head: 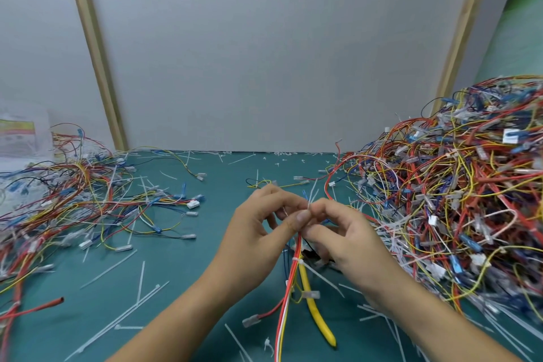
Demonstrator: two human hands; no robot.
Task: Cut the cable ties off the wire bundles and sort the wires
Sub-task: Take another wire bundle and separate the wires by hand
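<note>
The left hand (258, 232) and right hand (349, 238) pinch the wire bundle (294, 272) top; bag label (17, 132) unreadable

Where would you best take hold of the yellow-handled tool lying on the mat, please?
Take the yellow handle at its free near end, coming from the right: the held wire bundle hangs along its left side, and its far end is hidden beneath the right hand.

No legible text; printed label (17, 132) far left too blurred
</note>
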